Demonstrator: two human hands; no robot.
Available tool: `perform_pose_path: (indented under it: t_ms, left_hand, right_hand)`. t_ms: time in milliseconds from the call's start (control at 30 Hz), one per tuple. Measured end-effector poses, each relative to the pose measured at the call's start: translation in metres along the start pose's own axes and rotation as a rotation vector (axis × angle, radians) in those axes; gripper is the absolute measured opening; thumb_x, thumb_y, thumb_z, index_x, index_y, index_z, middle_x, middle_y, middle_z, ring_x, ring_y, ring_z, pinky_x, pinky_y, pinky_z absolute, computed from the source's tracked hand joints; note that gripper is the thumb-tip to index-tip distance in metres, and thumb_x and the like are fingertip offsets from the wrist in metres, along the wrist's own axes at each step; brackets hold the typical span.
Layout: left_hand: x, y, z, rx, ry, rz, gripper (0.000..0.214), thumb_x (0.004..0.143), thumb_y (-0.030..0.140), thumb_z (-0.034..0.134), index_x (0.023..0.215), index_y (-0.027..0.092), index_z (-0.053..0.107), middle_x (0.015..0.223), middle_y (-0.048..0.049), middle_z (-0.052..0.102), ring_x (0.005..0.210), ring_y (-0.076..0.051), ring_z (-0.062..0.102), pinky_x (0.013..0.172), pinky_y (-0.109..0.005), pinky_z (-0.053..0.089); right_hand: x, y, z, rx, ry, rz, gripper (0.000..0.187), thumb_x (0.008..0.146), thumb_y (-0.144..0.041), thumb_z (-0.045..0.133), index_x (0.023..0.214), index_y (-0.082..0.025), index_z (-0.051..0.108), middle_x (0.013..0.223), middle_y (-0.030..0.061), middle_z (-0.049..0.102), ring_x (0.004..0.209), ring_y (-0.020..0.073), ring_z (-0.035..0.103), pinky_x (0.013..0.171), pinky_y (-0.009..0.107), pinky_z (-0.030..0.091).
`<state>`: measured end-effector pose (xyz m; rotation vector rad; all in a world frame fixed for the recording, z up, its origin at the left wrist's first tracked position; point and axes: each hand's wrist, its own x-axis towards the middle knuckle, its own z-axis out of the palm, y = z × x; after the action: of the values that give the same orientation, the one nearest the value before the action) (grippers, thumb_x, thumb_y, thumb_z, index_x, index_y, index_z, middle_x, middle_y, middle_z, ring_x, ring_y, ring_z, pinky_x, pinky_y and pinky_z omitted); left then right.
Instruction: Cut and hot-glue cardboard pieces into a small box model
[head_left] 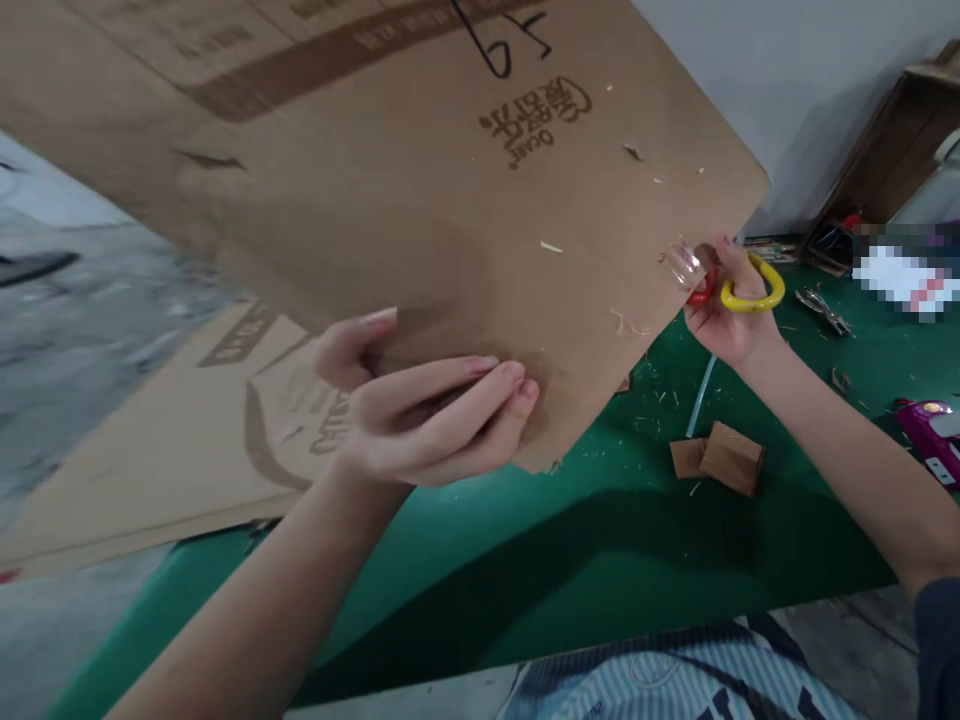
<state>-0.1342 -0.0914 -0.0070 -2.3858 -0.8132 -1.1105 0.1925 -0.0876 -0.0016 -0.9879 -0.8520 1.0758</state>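
Observation:
A large brown cardboard sheet [420, 170] with dark printing is held up, tilted over the green table [570, 540]. My left hand [420, 410] grips its lower corner, thumb on top and fingers curled against its face. My right hand [731, 305] is closed on scissors [739, 290] with yellow and red handle loops at the sheet's right edge; the blades are hidden behind the cardboard.
A second printed cardboard sheet [187, 440] lies flat at the left. Small folded cardboard offcuts [724, 457] and scraps sit on the green surface. Pliers [823, 308], a pink object [934, 435] and a wooden box [892, 150] are at the right.

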Motion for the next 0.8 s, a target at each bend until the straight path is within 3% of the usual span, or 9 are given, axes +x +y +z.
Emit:
perform_pose_path:
  t_ms: [100,200,300,367,467,533,633,733,800]
  left_hand:
    - [-0.006,-0.002,0.006,0.219,0.137,0.364,0.022,0.08,0.026,0.07,0.063,0.04,0.067,0.052,0.0122,0.057,0.059,-0.016,0.059,0.128,-0.064,0.014]
    - [-0.002,0.0,0.006,0.331,0.104,0.336,0.014,0.084,0.028,0.071,0.076,0.039,0.071,0.062,0.0095,0.059,0.07,-0.017,0.064,0.128,-0.068,0.015]
    - [0.004,0.015,0.003,0.384,0.152,0.347,0.028,0.083,0.022,0.077,0.1,0.044,0.072,0.092,0.0053,0.066,0.106,-0.021,0.065,0.125,-0.067,0.03]
    - [0.003,0.036,0.003,0.383,0.194,0.399,0.039,0.078,0.026,0.083,0.108,0.048,0.07,0.109,0.0027,0.063,0.128,-0.024,0.051,0.124,-0.065,0.036]
    - [-0.009,0.082,0.009,0.112,0.202,0.57,0.034,0.082,0.032,0.08,0.104,0.055,0.069,0.109,0.0058,0.063,0.13,-0.021,0.048,0.132,-0.067,0.013]
    - [-0.018,0.117,0.016,-0.029,0.032,0.596,0.026,0.084,0.033,0.076,0.103,0.049,0.072,0.114,0.0082,0.07,0.121,-0.017,0.057,0.134,-0.054,0.018]
    - [-0.022,0.16,0.028,-0.02,-0.106,0.41,0.019,0.093,0.042,0.065,0.107,0.034,0.076,0.123,-0.0008,0.074,0.124,-0.022,0.061,0.132,-0.059,-0.006]
    - [-0.015,0.186,0.041,-0.148,-0.025,0.501,0.019,0.094,0.036,0.066,0.109,0.03,0.077,0.126,-0.002,0.073,0.127,-0.022,0.062,0.133,-0.047,0.018]
    - [-0.01,0.194,0.051,-0.22,-0.103,0.549,0.022,0.096,0.031,0.064,0.115,0.029,0.074,0.126,-0.0024,0.073,0.126,-0.023,0.063,0.123,-0.042,0.039]
  right_hand:
    - [-0.001,0.007,-0.001,-0.015,-0.008,0.006,0.021,0.088,-0.045,0.067,0.085,-0.025,0.061,0.081,0.0007,0.069,0.079,0.0154,0.07,0.063,0.025,0.06]
    - [0.001,0.01,-0.005,-0.015,-0.048,0.005,0.017,0.088,-0.038,0.067,0.08,-0.024,0.061,0.079,-0.0005,0.068,0.082,0.015,0.071,0.065,0.025,0.061]
    - [0.006,0.01,-0.01,0.055,-0.071,0.009,0.013,0.089,-0.029,0.063,0.078,-0.024,0.061,0.085,-0.0008,0.07,0.088,0.0136,0.072,0.072,0.024,0.061]
    - [0.01,0.009,-0.012,0.157,-0.073,0.032,0.014,0.09,-0.023,0.06,0.077,-0.023,0.061,0.086,-0.0011,0.07,0.09,0.012,0.072,0.078,0.024,0.061]
    - [0.015,0.008,-0.015,0.257,-0.059,0.077,0.018,0.092,-0.019,0.057,0.074,-0.023,0.059,0.083,-0.0015,0.068,0.087,0.01,0.07,0.083,0.023,0.06]
    - [0.018,0.009,-0.017,0.246,-0.039,0.077,0.019,0.093,-0.018,0.056,0.075,-0.023,0.059,0.083,-0.0011,0.069,0.089,0.0109,0.071,0.083,0.024,0.06]
    - [0.024,0.011,-0.022,0.17,-0.016,0.028,0.016,0.093,-0.022,0.056,0.077,-0.023,0.059,0.087,0.0008,0.071,0.097,0.0156,0.072,0.081,0.029,0.061]
    - [0.031,0.01,-0.028,0.103,-0.01,-0.038,0.012,0.091,-0.027,0.062,0.081,-0.024,0.06,0.094,0.0031,0.074,0.108,0.0222,0.071,0.08,0.035,0.062]
    - [0.035,0.01,-0.031,0.08,-0.024,-0.054,0.01,0.09,-0.03,0.066,0.083,-0.024,0.06,0.096,0.0037,0.075,0.112,0.0242,0.07,0.082,0.038,0.063]
